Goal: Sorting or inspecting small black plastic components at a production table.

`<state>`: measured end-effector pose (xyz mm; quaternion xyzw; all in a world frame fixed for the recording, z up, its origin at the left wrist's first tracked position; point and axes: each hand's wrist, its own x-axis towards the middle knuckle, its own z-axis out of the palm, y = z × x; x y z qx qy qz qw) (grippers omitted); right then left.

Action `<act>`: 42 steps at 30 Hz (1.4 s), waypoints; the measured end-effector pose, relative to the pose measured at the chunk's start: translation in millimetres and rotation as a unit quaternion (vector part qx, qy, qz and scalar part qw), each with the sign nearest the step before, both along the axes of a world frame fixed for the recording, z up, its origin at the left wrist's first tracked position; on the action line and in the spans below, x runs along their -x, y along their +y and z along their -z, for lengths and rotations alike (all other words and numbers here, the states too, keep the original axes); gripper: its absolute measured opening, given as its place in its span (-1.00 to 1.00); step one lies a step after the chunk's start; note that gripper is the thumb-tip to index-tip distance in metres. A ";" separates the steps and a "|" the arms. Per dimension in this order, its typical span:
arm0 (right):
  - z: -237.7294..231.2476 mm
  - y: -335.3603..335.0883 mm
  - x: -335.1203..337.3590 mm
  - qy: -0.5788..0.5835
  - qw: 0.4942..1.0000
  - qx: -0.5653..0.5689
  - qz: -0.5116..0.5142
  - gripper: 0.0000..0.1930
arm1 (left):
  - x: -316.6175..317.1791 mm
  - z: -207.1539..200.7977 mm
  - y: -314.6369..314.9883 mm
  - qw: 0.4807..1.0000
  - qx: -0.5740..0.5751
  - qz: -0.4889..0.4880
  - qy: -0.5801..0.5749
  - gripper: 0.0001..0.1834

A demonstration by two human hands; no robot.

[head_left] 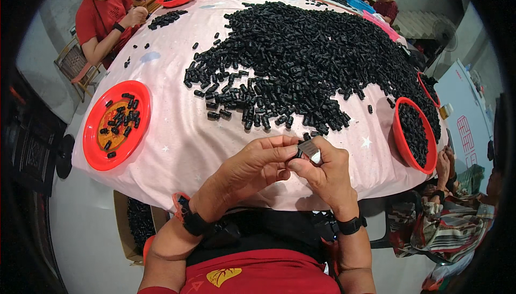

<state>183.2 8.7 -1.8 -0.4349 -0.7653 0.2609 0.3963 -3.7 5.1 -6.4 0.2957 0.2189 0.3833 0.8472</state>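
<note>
Close together over the table's near edge, both my hands are closed in a pinch. My right hand [331,174] grips a small flat silver-grey metal piece [309,149] between thumb and fingers. The fingertips of my left hand [248,164] meet it from the other side, pinched on a small black plastic part that is mostly hidden by the fingers. Just beyond the hands spreads a large heap of short black cylindrical plastic parts [301,57], with loose ones at its near edge.
A red plate [92,149] with several black parts lies at left; a red bowl [400,132] full of them stands at right. A cardboard box [122,224] of black parts is below the table [177,181]. People [107,19] sit around, one close on my right.
</note>
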 end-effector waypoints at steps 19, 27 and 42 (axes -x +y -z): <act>-0.2 0.0 1.7 -0.053 0.996 -0.068 0.021 -0.53 | -1.6 3.6 -1.4 1.000 0.015 -0.002 0.001 -0.69; -1.7 -1.1 3.7 -0.049 0.995 -0.089 0.027 -0.54 | -0.7 -2.5 -3.6 1.000 0.021 -0.010 0.015 -0.68; 0.4 0.6 1.7 -0.065 0.994 -0.085 0.020 -0.53 | -0.1 -0.4 -3.2 1.000 0.015 0.004 0.002 -0.72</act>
